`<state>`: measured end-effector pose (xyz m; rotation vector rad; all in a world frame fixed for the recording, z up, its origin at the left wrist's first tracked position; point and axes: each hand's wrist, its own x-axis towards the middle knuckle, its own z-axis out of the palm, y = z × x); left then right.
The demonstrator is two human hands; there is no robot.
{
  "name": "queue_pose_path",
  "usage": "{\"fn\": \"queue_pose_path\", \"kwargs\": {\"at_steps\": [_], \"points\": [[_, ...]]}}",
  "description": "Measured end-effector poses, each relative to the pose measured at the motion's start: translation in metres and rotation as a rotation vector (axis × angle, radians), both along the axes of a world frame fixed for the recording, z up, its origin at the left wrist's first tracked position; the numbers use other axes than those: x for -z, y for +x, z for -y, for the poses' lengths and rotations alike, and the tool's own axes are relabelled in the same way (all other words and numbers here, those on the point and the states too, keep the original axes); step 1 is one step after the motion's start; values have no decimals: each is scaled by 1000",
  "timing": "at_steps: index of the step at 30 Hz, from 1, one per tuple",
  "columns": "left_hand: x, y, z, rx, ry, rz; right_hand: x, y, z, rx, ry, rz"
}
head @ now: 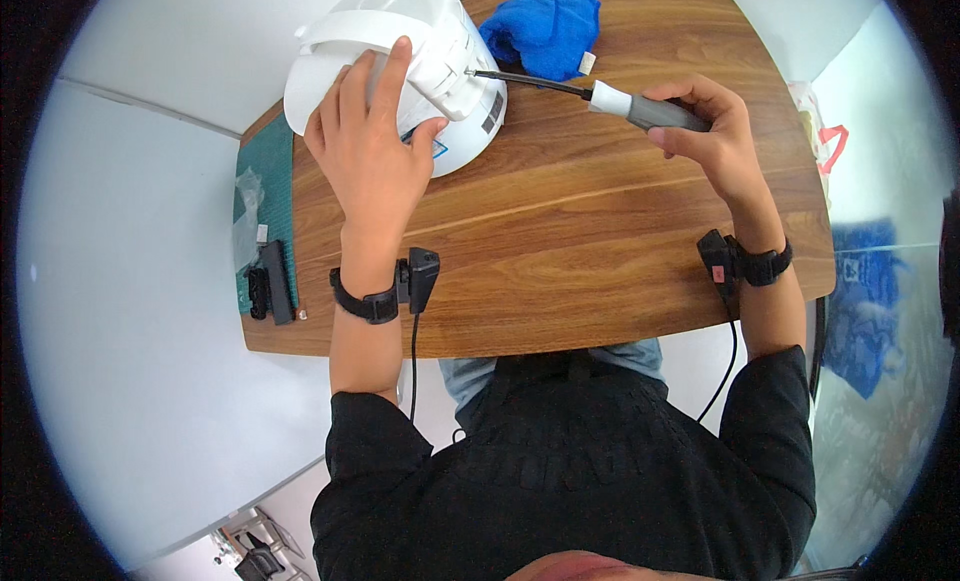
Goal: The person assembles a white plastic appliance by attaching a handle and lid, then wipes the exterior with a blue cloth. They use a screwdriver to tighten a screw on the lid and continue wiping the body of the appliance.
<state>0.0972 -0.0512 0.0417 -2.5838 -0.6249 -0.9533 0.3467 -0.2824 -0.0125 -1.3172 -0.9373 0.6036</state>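
Note:
A white rice cooker-like appliance (pixel 474 142) with a curved carrying handle (pixel 360 27) stands at the far left of the table. My left hand (pixel 375 142) is laid over it, fingers spread near the handle and thumb against the protruding housing, steadying it. In my right hand (pixel 701 123) is a screwdriver (pixel 611 99) with a grey and white grip and a dark shaft. The shaft points left, and its tip meets a small metal screw (pixel 470 72) at the side of the housing. Part of the appliance is hidden behind my left hand.
A crumpled blue cloth (pixel 544 33) lies beside the appliance, behind the screwdriver shaft. On the wooden table's (pixel 555 258) left edge, a green cutting mat (pixel 270 168) carries a clear plastic bag (pixel 247 213) and a black bar-shaped object (pixel 278 281). Cabled devices are strapped to both wrists.

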Motion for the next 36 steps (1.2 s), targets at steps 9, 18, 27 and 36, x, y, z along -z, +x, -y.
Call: {"fn": "queue_pose_path", "kwargs": {"at_steps": [9, 18, 27, 36], "points": [[0, 3, 6, -87, 44, 22, -14, 10, -7, 77, 150, 412], [-2, 11, 9, -121, -19, 96, -38, 19, -30, 227, 234, 124], [-3, 27, 15, -173, -10, 114, -27, 34, -40, 217, 250, -58], [-1, 32, 17, -206, 8, 58, -24, 44, -49, 234, 213, -98]]}}
